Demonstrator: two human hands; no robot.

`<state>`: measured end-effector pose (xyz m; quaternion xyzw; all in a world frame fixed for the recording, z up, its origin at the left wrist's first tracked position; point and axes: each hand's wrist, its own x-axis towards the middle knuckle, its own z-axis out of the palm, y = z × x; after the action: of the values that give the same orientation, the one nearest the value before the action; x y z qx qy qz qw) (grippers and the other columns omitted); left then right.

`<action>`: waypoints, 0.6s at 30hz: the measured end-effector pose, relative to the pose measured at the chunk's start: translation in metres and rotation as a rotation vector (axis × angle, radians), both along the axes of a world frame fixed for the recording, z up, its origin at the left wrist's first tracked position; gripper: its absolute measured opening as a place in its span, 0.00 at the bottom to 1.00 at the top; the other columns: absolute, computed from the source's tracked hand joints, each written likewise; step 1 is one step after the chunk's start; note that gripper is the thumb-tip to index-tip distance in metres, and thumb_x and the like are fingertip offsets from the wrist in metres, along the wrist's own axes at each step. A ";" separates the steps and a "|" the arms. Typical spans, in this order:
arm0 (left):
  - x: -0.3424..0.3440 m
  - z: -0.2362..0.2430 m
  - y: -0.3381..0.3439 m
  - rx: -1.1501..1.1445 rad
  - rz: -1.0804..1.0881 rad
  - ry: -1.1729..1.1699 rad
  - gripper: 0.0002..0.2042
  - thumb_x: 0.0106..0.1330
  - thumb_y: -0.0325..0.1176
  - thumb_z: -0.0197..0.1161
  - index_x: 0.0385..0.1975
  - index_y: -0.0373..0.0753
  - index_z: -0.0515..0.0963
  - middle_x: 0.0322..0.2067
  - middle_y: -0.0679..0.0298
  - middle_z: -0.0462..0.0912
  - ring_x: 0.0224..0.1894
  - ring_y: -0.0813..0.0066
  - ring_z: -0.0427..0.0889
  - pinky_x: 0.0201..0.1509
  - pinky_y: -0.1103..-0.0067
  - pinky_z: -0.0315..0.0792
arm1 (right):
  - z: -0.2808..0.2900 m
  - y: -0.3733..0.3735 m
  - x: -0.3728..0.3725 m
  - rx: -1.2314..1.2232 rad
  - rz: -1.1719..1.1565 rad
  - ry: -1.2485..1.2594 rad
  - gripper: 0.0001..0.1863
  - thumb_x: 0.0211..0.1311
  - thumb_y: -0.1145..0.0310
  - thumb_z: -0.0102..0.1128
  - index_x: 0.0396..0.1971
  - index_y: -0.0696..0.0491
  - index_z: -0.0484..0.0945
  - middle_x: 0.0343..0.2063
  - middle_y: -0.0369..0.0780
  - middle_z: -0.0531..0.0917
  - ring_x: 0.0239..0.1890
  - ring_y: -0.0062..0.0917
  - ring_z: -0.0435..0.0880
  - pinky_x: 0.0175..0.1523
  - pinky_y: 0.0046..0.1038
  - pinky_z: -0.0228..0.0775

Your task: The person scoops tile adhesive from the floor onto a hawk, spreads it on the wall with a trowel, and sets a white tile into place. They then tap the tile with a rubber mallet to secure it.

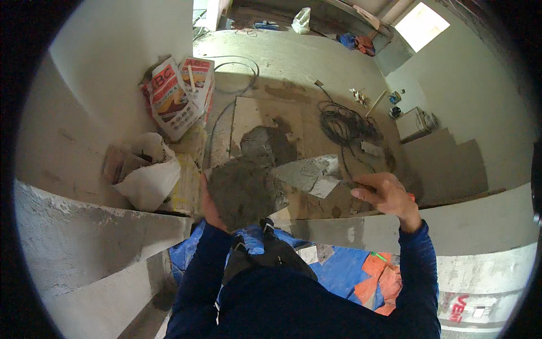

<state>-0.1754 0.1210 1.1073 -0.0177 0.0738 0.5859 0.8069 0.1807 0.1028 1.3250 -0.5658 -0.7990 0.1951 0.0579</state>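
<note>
In front of my body I carry a plasterer's hawk heaped with wet grey mortar (243, 192); the mortar hides most of its plate. My left hand (211, 204) supports it from the left edge, its fingers out of sight beneath. A pointed trowel (316, 176), its steel blade smeared with mortar, is gripped by its handle in my right hand (387, 195). The blade points left, and its tip meets or overlaps the right side of the load. Beyond the hawk, a second mound of wet mortar (265, 142) sits on a board (244, 113) on the floor.
Printed bags (172, 101) lean on the left wall, with a white sack (148, 179) nearer me. A coiled black cable (344, 121) lies to the right, near a whitish box (415, 124). Below the ledge (333, 231) spreads blue sheeting (341, 271) with orange material (387, 282).
</note>
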 end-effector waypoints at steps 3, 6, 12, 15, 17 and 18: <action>-0.006 0.004 -0.001 0.067 -0.002 -0.092 0.40 0.76 0.67 0.44 0.70 0.33 0.67 0.67 0.48 0.73 0.66 0.48 0.74 0.72 0.55 0.67 | 0.034 -0.010 -0.031 0.235 0.157 -0.203 0.19 0.61 0.55 0.73 0.42 0.55 0.87 0.23 0.44 0.83 0.29 0.38 0.84 0.34 0.36 0.74; -0.003 0.010 -0.006 0.134 -0.003 -0.209 0.41 0.76 0.67 0.44 0.70 0.33 0.67 0.67 0.49 0.73 0.66 0.48 0.75 0.71 0.56 0.68 | 0.050 0.000 -0.059 0.323 0.286 -0.355 0.18 0.58 0.55 0.73 0.40 0.53 0.87 0.24 0.42 0.82 0.29 0.39 0.84 0.34 0.38 0.75; 0.009 0.016 -0.017 0.103 0.023 -0.136 0.41 0.75 0.68 0.44 0.68 0.33 0.70 0.66 0.50 0.75 0.65 0.50 0.76 0.71 0.58 0.69 | 0.063 0.011 -0.072 0.442 0.363 -0.448 0.18 0.60 0.55 0.72 0.43 0.51 0.86 0.26 0.40 0.81 0.29 0.39 0.83 0.34 0.39 0.75; 0.017 0.013 -0.019 0.080 0.060 -0.072 0.40 0.76 0.67 0.44 0.68 0.34 0.70 0.65 0.51 0.76 0.65 0.50 0.77 0.72 0.58 0.68 | 0.062 0.005 -0.066 0.355 0.277 -0.464 0.17 0.63 0.55 0.69 0.44 0.52 0.85 0.28 0.41 0.82 0.31 0.41 0.84 0.36 0.41 0.76; 0.020 0.009 -0.020 0.128 0.092 -0.111 0.39 0.76 0.66 0.43 0.69 0.34 0.70 0.66 0.51 0.75 0.65 0.50 0.76 0.73 0.58 0.67 | 0.058 0.003 -0.062 0.261 0.223 -0.415 0.17 0.66 0.55 0.66 0.45 0.52 0.85 0.30 0.42 0.83 0.32 0.43 0.84 0.37 0.43 0.76; 0.022 0.006 -0.020 0.080 0.096 -0.111 0.40 0.76 0.66 0.42 0.69 0.34 0.69 0.67 0.51 0.74 0.66 0.51 0.75 0.73 0.58 0.66 | 0.055 0.003 -0.061 0.213 0.208 -0.362 0.17 0.68 0.54 0.65 0.45 0.52 0.85 0.31 0.43 0.84 0.33 0.44 0.85 0.38 0.44 0.76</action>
<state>-0.1537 0.1011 1.1132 -0.0214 0.0047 0.6245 0.7807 0.1193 0.1057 1.3805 -0.4970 -0.8664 0.0100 -0.0473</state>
